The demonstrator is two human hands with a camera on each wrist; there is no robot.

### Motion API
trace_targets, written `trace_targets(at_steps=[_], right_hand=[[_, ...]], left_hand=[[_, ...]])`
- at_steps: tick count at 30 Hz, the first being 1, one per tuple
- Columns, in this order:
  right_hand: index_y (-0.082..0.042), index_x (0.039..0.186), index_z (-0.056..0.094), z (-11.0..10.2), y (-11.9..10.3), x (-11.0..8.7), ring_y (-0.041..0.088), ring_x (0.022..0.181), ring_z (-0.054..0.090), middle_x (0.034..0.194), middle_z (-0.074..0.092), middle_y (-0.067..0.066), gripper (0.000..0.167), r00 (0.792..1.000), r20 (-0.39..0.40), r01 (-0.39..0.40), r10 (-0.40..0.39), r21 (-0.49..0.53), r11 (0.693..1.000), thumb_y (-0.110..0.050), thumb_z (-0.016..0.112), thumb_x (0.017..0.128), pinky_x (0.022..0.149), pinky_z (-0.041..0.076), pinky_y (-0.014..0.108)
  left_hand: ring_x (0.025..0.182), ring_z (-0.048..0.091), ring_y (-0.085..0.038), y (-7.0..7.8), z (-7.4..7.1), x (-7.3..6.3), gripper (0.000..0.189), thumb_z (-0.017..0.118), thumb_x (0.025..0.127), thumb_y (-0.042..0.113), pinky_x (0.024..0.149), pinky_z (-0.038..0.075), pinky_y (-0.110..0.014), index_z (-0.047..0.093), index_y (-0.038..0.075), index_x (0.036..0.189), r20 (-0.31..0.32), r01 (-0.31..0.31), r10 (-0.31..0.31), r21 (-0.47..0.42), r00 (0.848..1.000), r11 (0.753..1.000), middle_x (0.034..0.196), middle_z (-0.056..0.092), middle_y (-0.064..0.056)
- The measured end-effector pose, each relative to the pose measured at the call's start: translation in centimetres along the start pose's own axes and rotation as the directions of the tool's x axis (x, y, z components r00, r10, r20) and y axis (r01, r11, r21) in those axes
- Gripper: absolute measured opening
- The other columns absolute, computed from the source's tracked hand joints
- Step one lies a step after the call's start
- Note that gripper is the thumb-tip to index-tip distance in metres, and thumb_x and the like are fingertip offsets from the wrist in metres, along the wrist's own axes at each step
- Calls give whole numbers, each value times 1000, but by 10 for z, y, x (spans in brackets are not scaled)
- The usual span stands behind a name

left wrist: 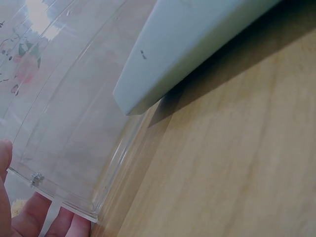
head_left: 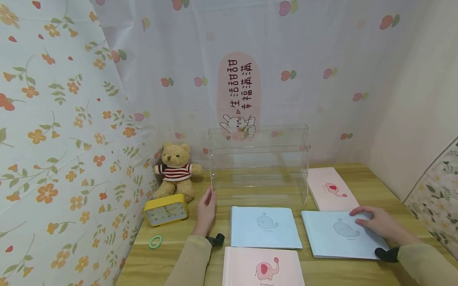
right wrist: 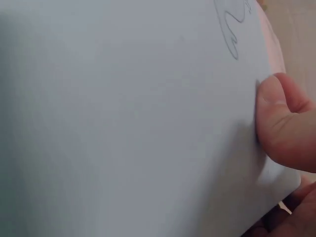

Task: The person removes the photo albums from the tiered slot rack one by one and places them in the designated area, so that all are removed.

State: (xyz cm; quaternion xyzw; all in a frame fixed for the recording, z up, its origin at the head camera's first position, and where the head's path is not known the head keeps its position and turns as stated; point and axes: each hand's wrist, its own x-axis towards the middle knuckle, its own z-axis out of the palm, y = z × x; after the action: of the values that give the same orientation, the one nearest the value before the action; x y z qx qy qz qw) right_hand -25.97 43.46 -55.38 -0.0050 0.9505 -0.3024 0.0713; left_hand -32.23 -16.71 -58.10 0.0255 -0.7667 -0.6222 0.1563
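A clear acrylic tiered rack [head_left: 259, 180] stands at the back of the table. My left hand [head_left: 206, 210] pinches its left side panel; in the left wrist view, the thumb is on one side of the clear rack [left wrist: 74, 133] and fingers [left wrist: 32, 217] on the other. My right hand [head_left: 381, 224] grips a light blue whale-print book [head_left: 334, 238] near its right edge. The right wrist view has the thumb [right wrist: 276, 123] on the cover [right wrist: 133, 123] and the other fingers by the corner, partly hidden. A second blue whale-print book [head_left: 250, 230] lies before the rack.
One pink elephant-print book [head_left: 243, 268] lies at the front edge, another pink book [head_left: 318, 184] right of the rack. On the left are a teddy bear [head_left: 175, 172], a yellow clock [head_left: 166, 210] and a green ring [head_left: 155, 242]. Patterned cloth [head_left: 161, 47] hangs behind.
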Motion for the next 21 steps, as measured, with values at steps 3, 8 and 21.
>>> trace_targets(at_steps=[3,8,21], right_hand=[[-9,121,75,-2,-1,-1,67,125,47,145,53,47,29,1000,28,-6,6,-27,1000,-24,83,98,100,37,81],[-13,111,77,-5,0,-2,64,122,53,134,65,40,23,998,59,21,-16,-74,997,-25,87,94,99,40,80],[-15,102,72,-5,-7,1,51,107,59,120,69,33,23,999,50,12,-4,-150,989,-23,90,90,95,48,73]], left_hand=[[141,65,-34,1,1,1,48,64,114,28,117,55,-53,60,14,160,1,4,-4,-5,1000,1000,156,67,-13],[143,64,-34,0,2,2,48,64,114,30,118,54,-54,60,17,160,4,9,-9,-8,1000,1000,157,66,-13],[144,63,-33,2,0,3,48,64,114,28,120,53,-53,59,16,160,-1,8,-8,-22,1000,1000,157,66,-12]])
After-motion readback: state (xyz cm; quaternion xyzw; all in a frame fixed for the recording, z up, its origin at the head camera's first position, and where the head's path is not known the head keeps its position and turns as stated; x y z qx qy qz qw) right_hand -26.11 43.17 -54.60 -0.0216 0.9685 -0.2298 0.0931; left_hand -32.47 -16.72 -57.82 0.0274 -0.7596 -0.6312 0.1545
